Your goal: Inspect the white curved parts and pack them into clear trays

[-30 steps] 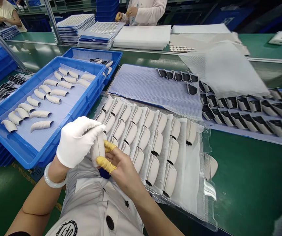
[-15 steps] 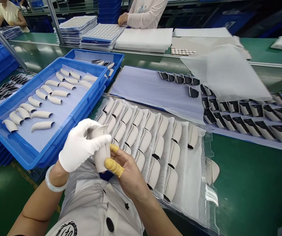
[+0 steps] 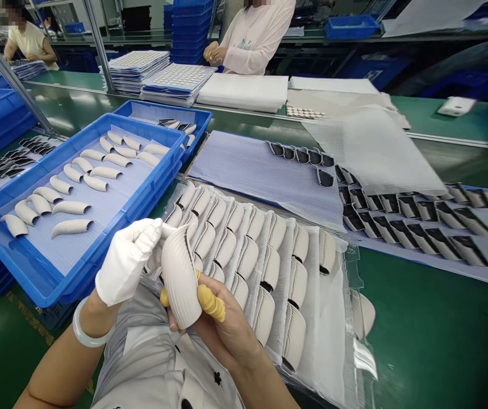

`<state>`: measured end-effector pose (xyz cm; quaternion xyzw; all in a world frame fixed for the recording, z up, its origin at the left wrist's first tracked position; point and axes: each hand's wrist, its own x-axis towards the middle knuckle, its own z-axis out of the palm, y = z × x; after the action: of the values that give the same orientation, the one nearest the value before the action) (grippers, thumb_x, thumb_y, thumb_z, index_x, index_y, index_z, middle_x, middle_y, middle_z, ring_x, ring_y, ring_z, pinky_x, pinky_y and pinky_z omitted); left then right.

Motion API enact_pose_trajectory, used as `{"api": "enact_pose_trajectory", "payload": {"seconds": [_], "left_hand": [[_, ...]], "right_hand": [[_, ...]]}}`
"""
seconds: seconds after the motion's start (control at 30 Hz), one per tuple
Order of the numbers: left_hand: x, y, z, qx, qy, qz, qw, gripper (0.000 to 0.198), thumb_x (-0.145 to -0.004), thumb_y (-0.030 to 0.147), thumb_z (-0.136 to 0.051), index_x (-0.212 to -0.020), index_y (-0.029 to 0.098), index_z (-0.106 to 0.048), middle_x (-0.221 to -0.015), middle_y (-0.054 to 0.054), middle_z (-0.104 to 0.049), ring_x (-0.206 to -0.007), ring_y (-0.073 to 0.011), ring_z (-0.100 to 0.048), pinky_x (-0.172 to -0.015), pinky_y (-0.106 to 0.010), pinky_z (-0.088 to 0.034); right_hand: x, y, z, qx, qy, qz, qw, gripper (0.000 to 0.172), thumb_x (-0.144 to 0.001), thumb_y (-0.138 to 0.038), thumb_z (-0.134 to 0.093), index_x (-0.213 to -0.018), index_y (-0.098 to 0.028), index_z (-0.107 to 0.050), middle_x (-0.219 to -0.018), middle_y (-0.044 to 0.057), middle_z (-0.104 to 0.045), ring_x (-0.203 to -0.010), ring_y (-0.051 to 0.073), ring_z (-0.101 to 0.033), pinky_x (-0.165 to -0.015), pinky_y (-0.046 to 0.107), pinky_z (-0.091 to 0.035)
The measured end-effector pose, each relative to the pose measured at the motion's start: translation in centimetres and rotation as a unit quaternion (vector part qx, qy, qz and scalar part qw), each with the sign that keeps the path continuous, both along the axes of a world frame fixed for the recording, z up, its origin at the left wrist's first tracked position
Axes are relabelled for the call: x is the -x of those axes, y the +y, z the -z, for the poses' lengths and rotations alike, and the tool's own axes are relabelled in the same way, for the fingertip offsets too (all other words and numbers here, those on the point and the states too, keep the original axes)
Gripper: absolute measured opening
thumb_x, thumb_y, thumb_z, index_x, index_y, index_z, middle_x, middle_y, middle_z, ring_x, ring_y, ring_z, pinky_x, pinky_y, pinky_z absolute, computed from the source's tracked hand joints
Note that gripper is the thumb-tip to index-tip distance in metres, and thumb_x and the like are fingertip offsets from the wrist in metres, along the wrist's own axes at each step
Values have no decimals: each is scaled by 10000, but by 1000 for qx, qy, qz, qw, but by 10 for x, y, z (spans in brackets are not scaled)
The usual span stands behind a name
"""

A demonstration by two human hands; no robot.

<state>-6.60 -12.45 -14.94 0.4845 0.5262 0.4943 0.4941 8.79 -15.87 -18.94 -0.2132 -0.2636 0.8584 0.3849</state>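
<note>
The gloved left hand (image 3: 129, 258) was pinched closed on the upper end of a ribbed cream piece (image 3: 179, 278); the right hand (image 3: 226, 324) curled around its lower part, near the blue tray (image 3: 11, 260) and lined tray (image 3: 324, 318).

One left hand (image 3: 126, 258), one right hand (image 3: 230, 324), one white glove (image 3: 113, 284), one bracelet (image 3: 82, 332), one held cover (image 3: 179, 278), nineteen covers (image 3: 71, 208) in the front blue tray (image 3: 17, 257), at least fifteen covers (image 3: 297, 283) in the lined tray (image 3: 324, 324), one loose cover (image 3: 363, 312) beside it, six dark-lined covers (image 3: 302, 155) apart on the lilac sheet (image 3: 244, 165)
</note>
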Motion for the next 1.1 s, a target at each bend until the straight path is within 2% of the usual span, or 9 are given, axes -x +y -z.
{"api": "enact_pose_trajectory", "payload": {"seconds": [0.07,0.17,0.27,0.33,0.5,0.63,0.8,0.97,1.1], "left_hand": [[2,-2,0,-14,8,8,1000,398,-847,544,-523,-813,178,-678,-673,-22,-641,-511,-119,-522,-464,-239,-413],[3,-6,-1,-67,35,48,996,353,-799,494,-621,-967,189,-675,-955,-62,-693,-855,-194,-644,-747,-280,-528],[1,-12,-5,-72,103,98,987,761,-494,357,-877,-1184,218,-588,-1197,-85,-620,-1111,-275,-577,-898,-323,-513],[-3,-14,-6,-57,148,91,983,879,-434,288,-902,-1238,239,-551,-1227,-84,-594,-1118,-280,-572,-873,-325,-527],[-6,-8,-2,-69,94,-23,993,196,-813,362,-643,-894,187,-679,-883,-35,-670,-792,-155,-629,-711,-246,-527],[-2,-4,4,-36,64,-38,997,270,-838,426,-596,-854,175,-693,-740,-25,-659,-597,-128,-576,-501,-219,-461],[3,-8,-1,-68,100,41,992,344,-838,441,-588,-1047,182,-675,-965,-74,-683,-921,-207,-640,-803,-295,-523],[-1,-14,-10,-67,246,113,960,932,-464,321,-879,-1310,229,-498,-1277,-89,-561,-1161,-300,-535,-947,-372,-478],[-6,-12,-12,-55,259,31,964,496,-706,397,-730,-1151,214,-611,-1126,-67,-638,-1048,-238,-594,-899,-343,-488]], "right_hand": [[0,-1,-1,0,3,-2,1000,462,-735,-557,-703,-865,-113,-682,-805,87,-670,-554,133,-619,-511,231,-425],[-1,-2,-1,-1,2,7,1000,447,-748,-548,-696,-863,-117,-672,-773,78,-661,-549,131,-608,-497,227,-420],[-1,-2,-1,7,-19,40,999,424,-737,-539,-710,-855,-135,-655,-685,44,-637,-525,126,-571,-494,234,-431],[-1,-1,0,7,-28,58,998,422,-723,-539,-721,-855,-144,-649,-665,35,-630,-527,126,-552,-504,240,-435],[3,-1,4,7,19,26,999,416,-759,-534,-691,-852,-130,-659,-769,78,-660,-552,123,-574,-482,220,-399],[9,-4,9,44,82,-7,996,466,-752,-570,-676,-902,-128,-666,-780,74,-665,-489,100,-525,-428,212,-346],[13,-4,14,92,128,-20,987,460,-735,-559,-698,-941,-149,-667,-768,41,-646,-483,79,-464,-430,206,-304],[13,-3,15,118,127,-16,985,423,-741,-547,-692,-919,-165,-650,-697,3,-581,-519,84,-428,-477,212,-295],[16,-5,11,124,125,-26,984,300,-825,-470,-589,-850,-172,-609,-757,22,-566,-506,77,-321,-463,221,-237]]}}
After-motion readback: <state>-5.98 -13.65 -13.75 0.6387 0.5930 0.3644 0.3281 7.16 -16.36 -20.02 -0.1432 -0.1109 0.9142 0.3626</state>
